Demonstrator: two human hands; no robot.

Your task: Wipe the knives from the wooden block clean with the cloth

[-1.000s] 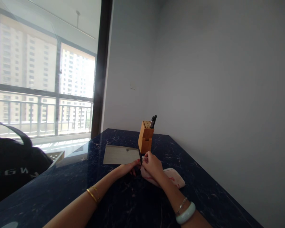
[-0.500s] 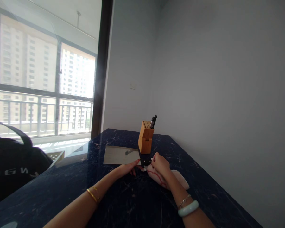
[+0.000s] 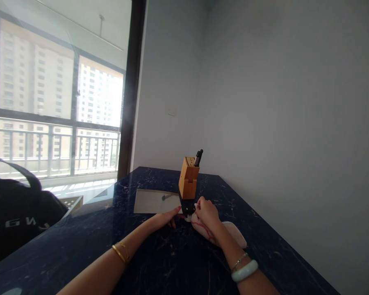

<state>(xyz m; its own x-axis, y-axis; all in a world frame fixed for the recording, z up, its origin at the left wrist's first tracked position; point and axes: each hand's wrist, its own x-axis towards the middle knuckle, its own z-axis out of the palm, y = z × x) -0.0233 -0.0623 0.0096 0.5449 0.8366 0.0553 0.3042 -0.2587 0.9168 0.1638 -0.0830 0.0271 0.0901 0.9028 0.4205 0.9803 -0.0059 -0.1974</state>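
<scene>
- Two bare hands work at a dark blue marble table [image 3: 160, 262], seen from the head camera, the only view.
- Left hand [image 3: 164, 218] lies palm down on the table, its fingers [image 3: 174, 213] straight and pressed together, red-painted nails just beside a black object [image 3: 187, 209].
- Right hand [image 3: 207, 214] sits over a pale pink cloth [image 3: 224, 231] with red lines, its fingers curled shut, bunching the cloth against the black object; the fingertips are hidden.
- Black object stands at the foot of a wooden knife block [image 3: 188, 178], between the hands, and is mostly covered; I cannot tell what it is.
- Cloth lies on the table under the right hand, its far end trailing away from the block.
- Black knife handles [image 3: 198, 157] stick up from the block's top.
- Pale cutting board [image 3: 155, 201] lies flat behind the left hand, beside the block, with a small grey mark on it.
- Gold bangle [image 3: 119, 253] circles the left wrist; a jade bangle [image 3: 244, 271] and a thin chain [image 3: 240, 261] circle the right.
- Black bag [image 3: 18, 213] sits at the far left, before a window [image 3: 58, 94] with a balcony railing.
</scene>
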